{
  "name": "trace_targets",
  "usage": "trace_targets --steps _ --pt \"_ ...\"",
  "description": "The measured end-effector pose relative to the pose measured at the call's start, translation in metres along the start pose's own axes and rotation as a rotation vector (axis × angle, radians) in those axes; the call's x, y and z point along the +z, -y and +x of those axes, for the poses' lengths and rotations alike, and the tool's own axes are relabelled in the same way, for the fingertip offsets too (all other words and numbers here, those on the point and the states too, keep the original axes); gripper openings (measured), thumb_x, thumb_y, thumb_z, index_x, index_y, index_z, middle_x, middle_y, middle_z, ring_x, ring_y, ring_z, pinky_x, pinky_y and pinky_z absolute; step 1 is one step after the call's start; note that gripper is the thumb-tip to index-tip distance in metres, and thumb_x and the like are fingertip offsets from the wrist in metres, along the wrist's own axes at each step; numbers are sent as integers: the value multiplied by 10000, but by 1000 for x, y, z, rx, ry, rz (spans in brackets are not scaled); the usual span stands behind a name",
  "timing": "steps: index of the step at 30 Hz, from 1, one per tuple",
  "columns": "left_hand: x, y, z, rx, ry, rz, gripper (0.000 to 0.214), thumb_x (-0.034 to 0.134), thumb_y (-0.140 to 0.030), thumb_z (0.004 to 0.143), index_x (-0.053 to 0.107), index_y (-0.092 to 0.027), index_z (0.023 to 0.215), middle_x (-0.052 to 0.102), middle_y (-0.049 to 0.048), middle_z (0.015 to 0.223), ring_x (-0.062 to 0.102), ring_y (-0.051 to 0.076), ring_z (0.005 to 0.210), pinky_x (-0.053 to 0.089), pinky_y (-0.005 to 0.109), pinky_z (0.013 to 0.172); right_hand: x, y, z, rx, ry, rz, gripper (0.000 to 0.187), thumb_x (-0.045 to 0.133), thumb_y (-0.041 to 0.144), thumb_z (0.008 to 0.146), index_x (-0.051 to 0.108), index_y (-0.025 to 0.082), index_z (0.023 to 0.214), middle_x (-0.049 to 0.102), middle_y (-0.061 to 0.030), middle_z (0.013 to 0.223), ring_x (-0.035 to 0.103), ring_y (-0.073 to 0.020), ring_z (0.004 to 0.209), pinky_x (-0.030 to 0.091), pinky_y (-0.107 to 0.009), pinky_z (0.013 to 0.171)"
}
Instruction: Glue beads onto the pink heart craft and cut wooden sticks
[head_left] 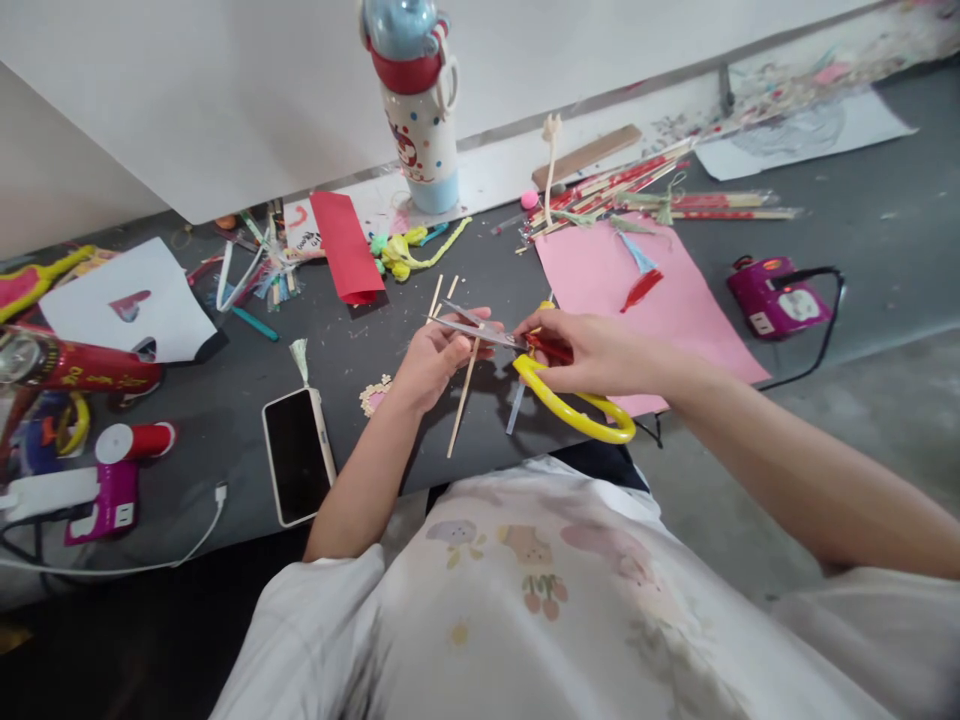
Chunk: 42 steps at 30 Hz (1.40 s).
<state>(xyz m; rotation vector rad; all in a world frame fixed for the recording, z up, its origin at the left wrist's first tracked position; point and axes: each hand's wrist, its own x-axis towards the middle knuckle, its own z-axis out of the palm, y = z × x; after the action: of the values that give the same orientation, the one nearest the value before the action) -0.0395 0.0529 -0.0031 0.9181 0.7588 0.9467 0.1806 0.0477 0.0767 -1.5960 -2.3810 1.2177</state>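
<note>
My left hand [433,362] has its fingers curled around thin wooden sticks [463,408]; their ends poke out above and below it. My right hand [581,350] grips scissors [574,408] with yellow handles. The scissor blades lie spread apart across the fingers of my left hand, close to a stick. Something red shows by the right fingers, too covered to name. Below that hand is a narrow translucent strip [516,408]. A small heart-shaped piece with a beaded-looking edge [375,396] lies beside my left wrist.
A phone [298,455] lies left of my left arm. A tall bottle [420,120] stands at the back, near a red paper piece [347,245]. Pink paper [675,290] lies right, by a purple power adapter [780,297]. A red thread spool [136,442] sits left.
</note>
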Motion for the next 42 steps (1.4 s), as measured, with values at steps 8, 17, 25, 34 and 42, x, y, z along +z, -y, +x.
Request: trace_targets --steps 8,17,25,34,42 --pt "0 -2 3 -30 -146 -123 603 827 -588 582 700 -172 999 758 79 1009 724 154 876 572 244 809 5 -1 0 -46 -43 -48 421 573 446 806 557 188 1138 640 -26 816 570 -164 694 387 -267 621" --pt "2 6 5 142 -218 -58 564 800 -614 579 632 -169 882 746 50 819 731 163 742 575 261 711 6 0 3 -105 28 41 426 579 419 804 549 189 1161 654 -17 787 565 -152 651 390 -266 610" --pt "2 9 4 172 -299 -62 585 825 -630 505 625 -180 820 733 15 735 698 131 631 559 244 636 5 1 4 -129 83 84 427 581 407 819 542 178 1177 646 -14 791 553 -145 657 395 -262 612" --pt "5 7 7 50 -252 -174 547 855 -554 538 667 -174 883 756 24 840 729 132 763 576 220 730 7 -3 4 -72 19 23 401 566 398 830 557 175 1163 648 -32 828 572 -159 690 405 -266 625" --pt "3 4 4 -35 -174 49 520 876 -524 532 711 -147 850 752 61 759 720 164 687 586 279 682 1 -7 -3 -5 -79 -5 436 570 392 824 537 177 1202 666 -33 864 593 -170 721 410 -270 634"
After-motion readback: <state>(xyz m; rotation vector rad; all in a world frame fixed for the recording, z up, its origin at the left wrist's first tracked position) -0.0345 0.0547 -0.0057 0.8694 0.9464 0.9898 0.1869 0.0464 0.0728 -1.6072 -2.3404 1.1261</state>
